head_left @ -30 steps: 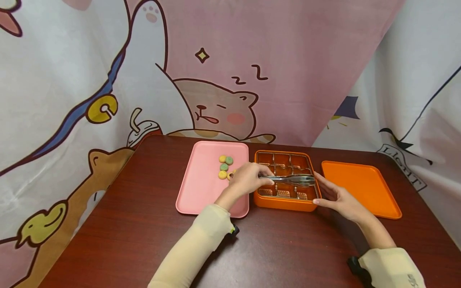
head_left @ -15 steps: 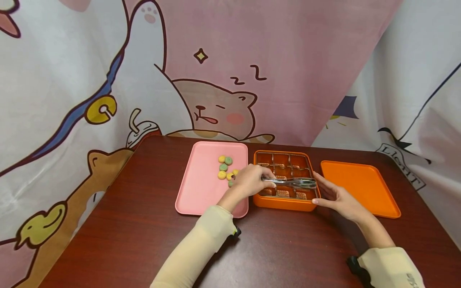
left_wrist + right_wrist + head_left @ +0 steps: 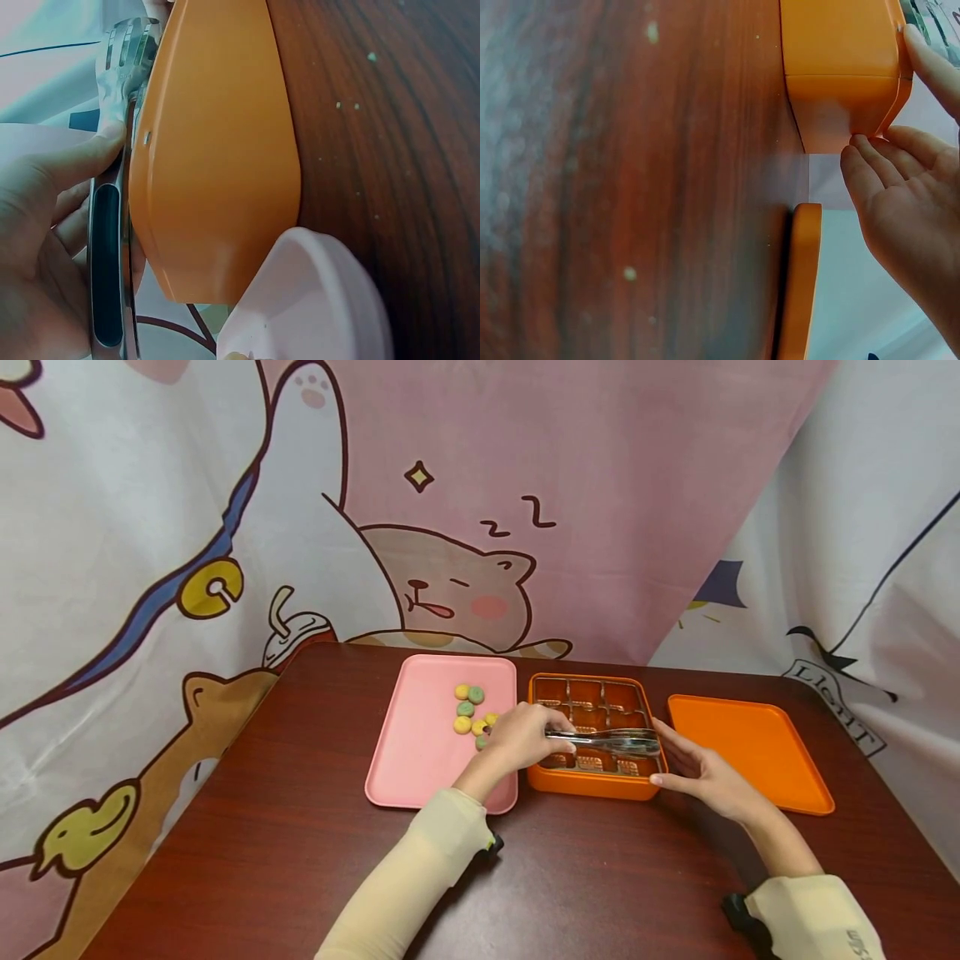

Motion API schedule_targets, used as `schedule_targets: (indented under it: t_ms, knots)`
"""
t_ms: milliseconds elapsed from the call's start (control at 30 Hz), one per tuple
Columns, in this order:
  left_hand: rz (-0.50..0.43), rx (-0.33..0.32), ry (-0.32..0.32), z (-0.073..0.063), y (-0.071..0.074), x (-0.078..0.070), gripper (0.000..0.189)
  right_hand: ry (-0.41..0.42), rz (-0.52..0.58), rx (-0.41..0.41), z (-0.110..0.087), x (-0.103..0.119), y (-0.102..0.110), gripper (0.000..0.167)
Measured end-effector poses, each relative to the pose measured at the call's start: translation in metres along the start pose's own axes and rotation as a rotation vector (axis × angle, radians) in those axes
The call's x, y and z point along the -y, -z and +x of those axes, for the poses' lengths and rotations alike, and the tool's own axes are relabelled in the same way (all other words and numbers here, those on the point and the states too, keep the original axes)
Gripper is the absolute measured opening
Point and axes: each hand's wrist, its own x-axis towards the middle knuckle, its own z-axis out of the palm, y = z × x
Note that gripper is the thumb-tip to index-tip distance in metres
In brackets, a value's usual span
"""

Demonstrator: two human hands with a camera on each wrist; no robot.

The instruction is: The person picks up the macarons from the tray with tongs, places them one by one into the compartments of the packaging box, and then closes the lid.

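Note:
My left hand [image 3: 517,737] grips metal tongs [image 3: 618,742] by the handle, thumb and fingers round it. The slotted ends of the tongs [image 3: 129,56] point right, over the orange box [image 3: 596,785], and no piece shows between them. Inside the box sits a clear insert [image 3: 588,693] divided into several compartments, partly hidden under the tongs. My right hand [image 3: 701,777] rests at the box's right side, its fingers fairly straight against the wall and the thumb at the front right corner. Several small round yellow and green pieces [image 3: 465,709] lie on the pink tray [image 3: 420,760], some behind my left hand.
To the right of the box lies a flat orange lid-like tray [image 3: 757,752]. Everything stands on a dark reddish wooden table [image 3: 585,877]. Behind it hangs a printed cloth [image 3: 615,485] with cartoon animals. Small crumbs [image 3: 630,273] dot the tabletop.
Over the last second my left hand has shifted slightly right and down with the tongs, uncovering more of the round pieces. My right hand has stayed at the box.

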Motion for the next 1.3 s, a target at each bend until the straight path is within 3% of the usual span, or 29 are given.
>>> schedule_targets:
  t_ms: [467, 1033, 1300]
  knots:
    - [-0.036, 0.0, -0.003, -0.002, 0.005, 0.003, 0.029, 0.043, 0.041, -0.001, 0.0, -0.002, -0.001, 0.081]
    - [-0.153, 0.012, 0.016, -0.011, 0.018, 0.009, 0.034, -0.012, 0.011, 0.005, 0.0, -0.001, 0.0, 0.082]
    - [-0.273, -0.009, 0.012, -0.018, 0.025, 0.016, 0.033, -0.005, 0.039, 0.01, 0.0, -0.001, 0.0, 0.082]
